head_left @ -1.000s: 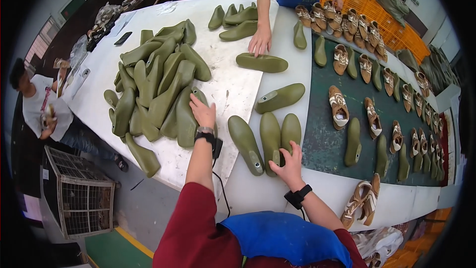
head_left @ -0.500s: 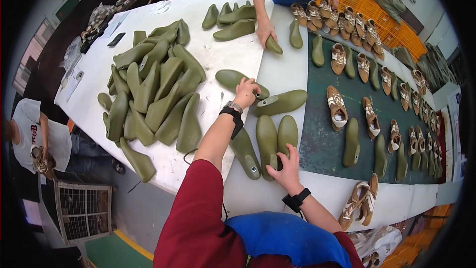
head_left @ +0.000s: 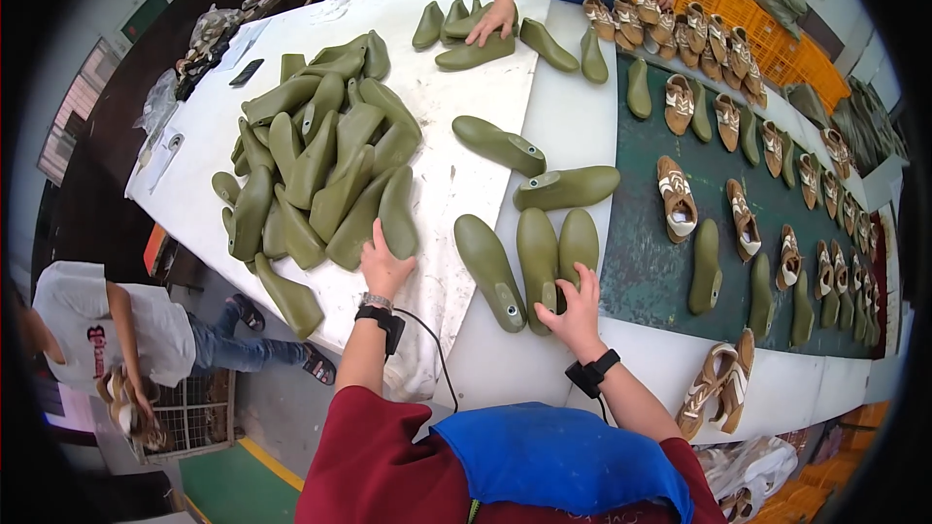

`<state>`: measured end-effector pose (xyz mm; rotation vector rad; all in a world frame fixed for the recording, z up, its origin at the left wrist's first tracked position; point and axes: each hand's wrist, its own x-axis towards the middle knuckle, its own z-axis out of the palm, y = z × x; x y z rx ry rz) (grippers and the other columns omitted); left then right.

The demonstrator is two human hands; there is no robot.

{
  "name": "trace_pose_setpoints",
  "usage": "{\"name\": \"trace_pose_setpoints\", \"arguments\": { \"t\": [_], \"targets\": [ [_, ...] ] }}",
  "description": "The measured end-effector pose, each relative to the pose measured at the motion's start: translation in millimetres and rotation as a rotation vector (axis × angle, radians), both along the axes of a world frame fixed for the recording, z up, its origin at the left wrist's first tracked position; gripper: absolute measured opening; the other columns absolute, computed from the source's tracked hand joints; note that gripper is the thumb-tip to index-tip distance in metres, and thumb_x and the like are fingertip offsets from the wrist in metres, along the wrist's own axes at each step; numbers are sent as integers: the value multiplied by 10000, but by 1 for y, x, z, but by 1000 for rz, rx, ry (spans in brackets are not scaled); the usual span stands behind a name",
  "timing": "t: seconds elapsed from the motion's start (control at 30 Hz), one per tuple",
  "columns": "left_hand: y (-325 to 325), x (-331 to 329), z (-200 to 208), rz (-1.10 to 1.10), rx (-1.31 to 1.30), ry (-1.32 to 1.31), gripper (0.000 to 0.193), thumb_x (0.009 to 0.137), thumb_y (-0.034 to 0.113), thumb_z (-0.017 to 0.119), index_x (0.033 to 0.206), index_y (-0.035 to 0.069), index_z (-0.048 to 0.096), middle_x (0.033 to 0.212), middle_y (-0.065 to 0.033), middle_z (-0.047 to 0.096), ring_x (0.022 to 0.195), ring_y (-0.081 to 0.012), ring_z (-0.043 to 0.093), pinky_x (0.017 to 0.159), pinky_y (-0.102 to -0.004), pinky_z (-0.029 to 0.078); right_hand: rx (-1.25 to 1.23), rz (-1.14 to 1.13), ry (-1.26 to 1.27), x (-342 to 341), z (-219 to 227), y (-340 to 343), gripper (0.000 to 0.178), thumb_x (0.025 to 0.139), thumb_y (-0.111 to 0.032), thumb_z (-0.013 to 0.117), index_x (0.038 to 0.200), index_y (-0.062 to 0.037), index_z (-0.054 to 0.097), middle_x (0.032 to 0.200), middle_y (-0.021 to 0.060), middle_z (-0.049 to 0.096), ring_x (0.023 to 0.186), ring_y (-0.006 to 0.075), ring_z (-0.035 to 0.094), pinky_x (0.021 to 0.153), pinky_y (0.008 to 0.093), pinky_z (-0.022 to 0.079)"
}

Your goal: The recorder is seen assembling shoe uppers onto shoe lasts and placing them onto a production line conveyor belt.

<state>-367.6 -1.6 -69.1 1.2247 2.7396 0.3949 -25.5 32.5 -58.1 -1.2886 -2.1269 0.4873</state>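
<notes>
My left hand (head_left: 388, 270) is at the near right edge of a heap of olive-green shoe lasts (head_left: 320, 150). Its thumb and fingers straddle the near end of one shoe last (head_left: 398, 209), closed around it. With my right hand (head_left: 580, 318) I grip the near end of the right-hand shoe last (head_left: 579, 238) of a standing-together pair, thumb against the left-hand shoe last (head_left: 537, 252). Just left of them lies another shoe last (head_left: 488, 267). Beyond are two more, one tilted shoe last (head_left: 497, 144) and one lying crosswise, a shoe last (head_left: 568, 187).
On the right, a green mat (head_left: 631, 272) bears rows of brown-and-white shoes (head_left: 677, 196) and lasts. Across the table a co-worker's hand (head_left: 493, 21) rests on lasts. Another person (head_left: 116, 320) carries shoes at left. A black cable (head_left: 432, 335) crosses the near table edge.
My left hand has let go of the tilted last and moved left to the heap. My right hand stays at the pair. The co-worker's hand has shifted left; the person at left has come nearer.
</notes>
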Motion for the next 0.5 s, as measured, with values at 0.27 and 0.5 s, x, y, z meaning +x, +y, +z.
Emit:
{"name": "trace_pose_setpoints", "arguments": {
  "t": [0.27,0.5],
  "targets": [
    [78,-2,13,120,687,-1293,829,763,302,698,1380,-3,235,1324,-171,407,1202,-283,423,972,-355,363,-26,10,-5,-4,-1,-2,475,620,-269,758,961,21,596,1284,207,341,1212,455,277,998,500,304],
    [-7,-56,1,-110,170,309,806,599,209,769,1276,32,370,1216,-196,441,1093,-348,458,915,-421,401,-23,2,-8,-5,-3,1,480,613,-265,761,962,19,594,1280,210,344,1206,459,282,991,513,306]
  ]
}}
